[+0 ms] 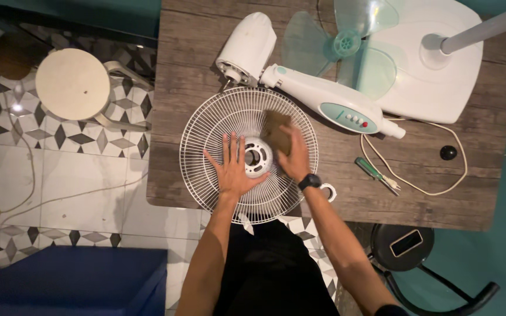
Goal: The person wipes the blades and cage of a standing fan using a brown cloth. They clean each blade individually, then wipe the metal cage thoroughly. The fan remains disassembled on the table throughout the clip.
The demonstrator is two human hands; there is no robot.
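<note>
Flat on the desk (194,64) lies the fan grille (206,140); left hand (232,167) presses it with fingers spread wide, right hand (294,158) holding a brown cloth (275,130) against its wires.

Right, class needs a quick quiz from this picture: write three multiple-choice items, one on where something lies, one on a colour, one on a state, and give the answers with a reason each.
1. Where does the screwdriver lie?
A. on the floor tiles
B. on the table, right of the fan grille
C. on the round stool

2. What colour is the screwdriver's handle?
A. green
B. red
C. yellow

3. How is the left hand placed?
A. clenched around the power cord
B. lifted clear of everything
C. flat, fingers spread, on the grille

Answers: 1 B, it rests on the wood beside the cord. 2 A, the handle shows green. 3 C, the palm presses on the wires while the right hand holds a brown cloth on them.
</note>
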